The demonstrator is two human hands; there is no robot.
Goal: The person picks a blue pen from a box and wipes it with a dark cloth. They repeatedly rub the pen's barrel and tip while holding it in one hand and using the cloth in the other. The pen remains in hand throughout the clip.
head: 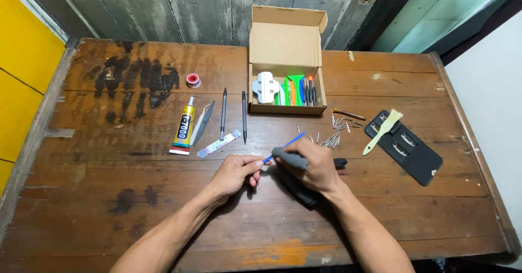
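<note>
Both hands meet at the counter's (136, 218) centre: left hand (235, 172) pinches a thin blue tool (284, 146), its tip pointing toward one o'clock; right hand (312, 167) is clamped on a grey handle (289, 158). Keeping both steady seems wise.

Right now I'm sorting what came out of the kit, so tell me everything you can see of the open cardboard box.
The cardboard box is small, plain and brown, standing at the far middle of the wooden table near the plank wall. Its lid is folded up and back, with the side flaps open. Inside stand a pale grey plastic piece, green and orange flat tools and several dark-handled drivers, upright or leaning against the sides. Neither hand touches it; a thin brass-coloured tool lies just to its right.
</note>
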